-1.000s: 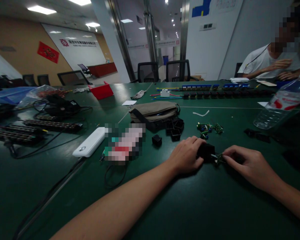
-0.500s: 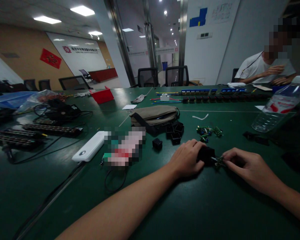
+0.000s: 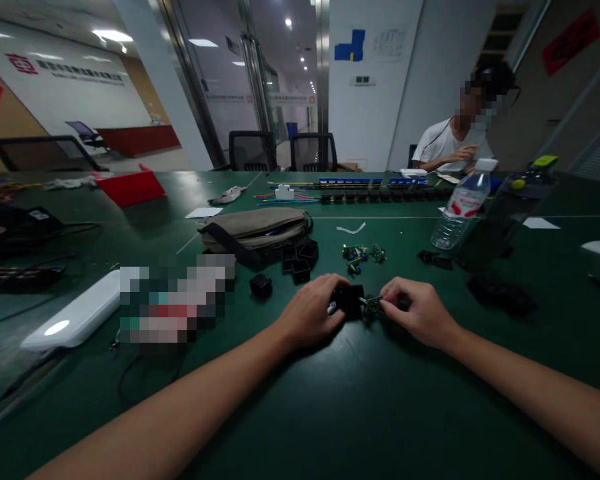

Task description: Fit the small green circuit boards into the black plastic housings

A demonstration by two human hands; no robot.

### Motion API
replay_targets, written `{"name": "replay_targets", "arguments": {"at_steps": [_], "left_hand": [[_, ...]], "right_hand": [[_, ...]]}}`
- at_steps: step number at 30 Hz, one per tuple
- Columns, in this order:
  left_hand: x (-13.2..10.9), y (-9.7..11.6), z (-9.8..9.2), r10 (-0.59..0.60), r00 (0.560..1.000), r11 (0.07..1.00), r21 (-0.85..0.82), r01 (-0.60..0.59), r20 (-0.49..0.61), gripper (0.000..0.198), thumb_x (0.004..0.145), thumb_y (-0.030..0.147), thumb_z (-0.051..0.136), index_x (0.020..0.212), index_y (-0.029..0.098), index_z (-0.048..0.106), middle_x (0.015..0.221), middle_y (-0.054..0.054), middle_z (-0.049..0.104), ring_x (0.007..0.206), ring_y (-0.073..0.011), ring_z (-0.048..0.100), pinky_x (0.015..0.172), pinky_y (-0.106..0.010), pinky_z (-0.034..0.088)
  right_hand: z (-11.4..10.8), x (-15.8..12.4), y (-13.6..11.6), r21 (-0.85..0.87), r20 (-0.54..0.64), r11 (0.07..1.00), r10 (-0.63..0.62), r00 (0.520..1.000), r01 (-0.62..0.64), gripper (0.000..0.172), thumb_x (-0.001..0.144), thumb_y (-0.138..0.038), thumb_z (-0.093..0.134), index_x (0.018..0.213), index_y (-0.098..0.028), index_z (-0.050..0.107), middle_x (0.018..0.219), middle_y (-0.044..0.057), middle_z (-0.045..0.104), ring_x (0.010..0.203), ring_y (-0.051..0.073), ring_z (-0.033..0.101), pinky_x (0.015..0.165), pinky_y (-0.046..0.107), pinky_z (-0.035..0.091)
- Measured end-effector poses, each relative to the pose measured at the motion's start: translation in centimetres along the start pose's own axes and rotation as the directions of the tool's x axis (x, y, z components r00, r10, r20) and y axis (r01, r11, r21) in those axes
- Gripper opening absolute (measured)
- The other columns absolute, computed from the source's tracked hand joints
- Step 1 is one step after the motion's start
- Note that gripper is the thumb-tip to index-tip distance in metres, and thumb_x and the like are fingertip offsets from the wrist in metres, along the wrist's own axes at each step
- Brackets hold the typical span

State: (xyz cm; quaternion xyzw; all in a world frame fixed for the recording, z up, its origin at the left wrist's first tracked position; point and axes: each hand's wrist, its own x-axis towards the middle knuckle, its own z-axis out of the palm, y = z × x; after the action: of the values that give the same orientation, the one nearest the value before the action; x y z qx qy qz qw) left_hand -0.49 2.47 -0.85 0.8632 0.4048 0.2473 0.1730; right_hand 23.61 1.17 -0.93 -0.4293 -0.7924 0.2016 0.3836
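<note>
My left hand (image 3: 316, 310) is closed around a small black plastic housing (image 3: 351, 301) held low over the green table. My right hand (image 3: 415, 308) pinches a small circuit board (image 3: 373, 308) at the housing's right side. A pale wire or pin seems to run between board and housing; its exact fit is too small to tell. Beyond my hands lies a cluster of loose circuit boards (image 3: 356, 255). Several black housings (image 3: 300, 259) sit by the bag, and one single housing (image 3: 261, 285) lies left of my left hand.
A grey-brown bag (image 3: 260, 227) lies behind the housings. Leftward are a white power bank (image 3: 75, 313) and a blurred-out flat item (image 3: 180, 300). Two bottles, one a clear water bottle (image 3: 463, 207), stand at right. Across the table sits another person (image 3: 450, 143) near a row of black modules (image 3: 385, 196).
The view has turned to the right, so everything shifts left in the picture. Both hands keep their hold on the housing and circuit board, which stay close together.
</note>
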Motion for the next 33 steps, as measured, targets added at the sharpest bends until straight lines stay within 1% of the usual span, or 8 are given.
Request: {"name": "replay_targets", "arguments": {"at_steps": [12,16,18,20,23,27,30,33], "left_hand": [[0.7,-0.3,0.1,-0.145,0.987,0.983,0.102,0.151,-0.068,0.038,0.086,0.027,0.063,0.121,0.017,0.056,0.113,-0.009,0.065,0.104,-0.0239,0.060,0.094,-0.046,0.050],[0.6,0.1,0.2,-0.144,0.967,0.977,0.125,0.173,-0.210,0.049,0.086,0.029,0.063,0.132,0.018,0.049,0.128,-0.012,0.055,0.118,-0.0262,0.054,0.103,-0.049,0.045],[0.1,0.7,0.1,-0.077,0.957,0.984,0.131,0.118,-0.279,0.040,0.090,0.032,0.060,0.127,0.020,0.053,0.128,-0.012,0.053,0.120,-0.0264,0.052,0.104,-0.048,0.044],[-0.5,1.4,0.0,0.029,0.974,0.996,0.088,-0.009,-0.226,0.032,0.093,0.036,0.056,0.121,0.020,0.056,0.119,-0.010,0.058,0.112,-0.0239,0.056,0.096,-0.042,0.049],[-1.4,2.2,0.0,0.165,0.986,0.986,0.012,-0.165,0.006,0.040,0.090,0.042,0.062,0.123,0.021,0.055,0.106,-0.007,0.065,0.094,-0.0196,0.062,0.084,-0.034,0.051],[-1.7,2.7,0.5,0.207,0.978,0.978,0.036,-0.207,0.003,0.014,0.091,0.029,0.060,0.101,0.019,0.062,0.083,-0.002,0.066,0.077,-0.0155,0.061,0.071,-0.028,0.048],[-1.8,2.8,0.9,0.203,0.979,0.979,-0.007,-0.203,-0.033,0.008,0.090,0.021,0.057,0.092,0.018,0.064,0.078,-0.002,0.066,0.070,-0.0138,0.060,0.065,-0.026,0.047],[-2.1,3.2,0.7,0.136,0.989,0.985,-0.101,-0.141,-0.052,0.009,0.090,0.020,0.057,0.091,0.018,0.066,0.077,-0.001,0.068,0.068,-0.0121,0.062,0.061,-0.023,0.047]], "right_hand": [[-0.7,-0.8,-0.1,0.149,-0.033,0.986,0.078,0.996,-0.072,0.017,0.080,-0.020,0.062,0.067,-0.019,0.052,0.079,0.003,0.062,0.064,0.012,0.057,0.054,0.023,0.045],[-0.5,-0.9,-0.2,0.185,-0.028,0.981,0.071,0.997,-0.065,0.014,0.081,-0.022,0.063,0.072,-0.020,0.053,0.073,0.001,0.059,0.064,0.012,0.056,0.055,0.023,0.047],[-0.4,-1.0,-0.2,0.150,-0.028,0.989,-0.012,1.000,0.016,0.013,0.081,-0.020,0.062,0.073,-0.020,0.053,0.073,0.000,0.058,0.064,0.012,0.056,0.055,0.024,0.047],[-0.4,-1.1,-0.3,0.106,-0.029,0.983,-0.148,0.989,0.150,0.013,0.081,-0.016,0.061,0.073,-0.021,0.053,0.073,0.000,0.059,0.064,0.012,0.056,0.057,0.024,0.048],[-0.5,-1.3,-0.6,0.039,-0.016,0.939,-0.341,0.940,0.341,0.013,0.084,-0.013,0.059,0.076,-0.021,0.054,0.074,0.001,0.061,0.066,0.012,0.059,0.058,0.025,0.049],[-0.5,-1.6,-1.0,-0.021,0.041,0.883,-0.467,0.883,0.468,0.011,0.088,-0.013,0.057,0.080,-0.021,0.056,0.079,0.003,0.065,0.065,0.011,0.060,0.053,0.022,0.049],[-0.4,-1.8,-0.9,0.023,0.065,0.875,-0.485,0.872,0.484,0.010,0.089,-0.012,0.057,0.086,-0.021,0.058,0.082,0.003,0.066,0.069,0.012,0.062,0.057,0.022,0.051],[-0.2,-2.2,-1.0,0.172,0.071,0.930,-0.340,0.938,0.324,0.014,0.086,-0.012,0.061,0.097,-0.022,0.058,0.086,0.003,0.066,0.076,0.014,0.064,0.065,0.025,0.055]]}}
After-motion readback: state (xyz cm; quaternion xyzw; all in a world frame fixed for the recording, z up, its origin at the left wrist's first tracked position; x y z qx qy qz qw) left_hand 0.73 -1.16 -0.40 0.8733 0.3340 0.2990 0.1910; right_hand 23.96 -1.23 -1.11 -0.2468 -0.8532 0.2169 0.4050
